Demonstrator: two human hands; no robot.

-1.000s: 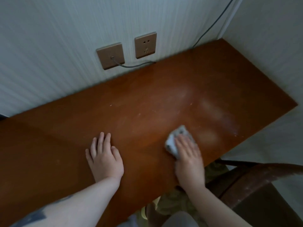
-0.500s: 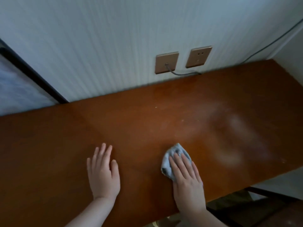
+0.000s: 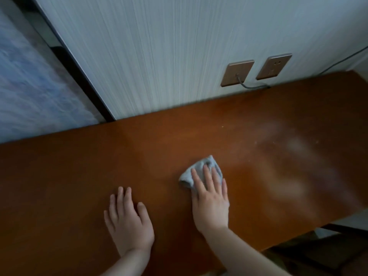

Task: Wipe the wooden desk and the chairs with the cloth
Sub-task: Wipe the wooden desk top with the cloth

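The wooden desk fills the lower part of the head view, its reddish-brown top running from left to right against the wall. A small grey cloth lies crumpled on the desk near the middle. My right hand presses flat on the cloth with straight fingers, covering its near half. My left hand rests flat on the bare wood to the left of it, fingers spread. Pale smears and dusty streaks show on the desk to the right of the cloth.
Two brown wall sockets sit just above the desk's back edge, with a grey cable plugged into the left one. A dark frame slants down at the left. Part of a dark chair shows under the desk's right front edge.
The view has swung left, so the sockets and the desk's right end have slid to the right. My right hand has pushed the cloth leftward across the desk. My left hand stays flat.
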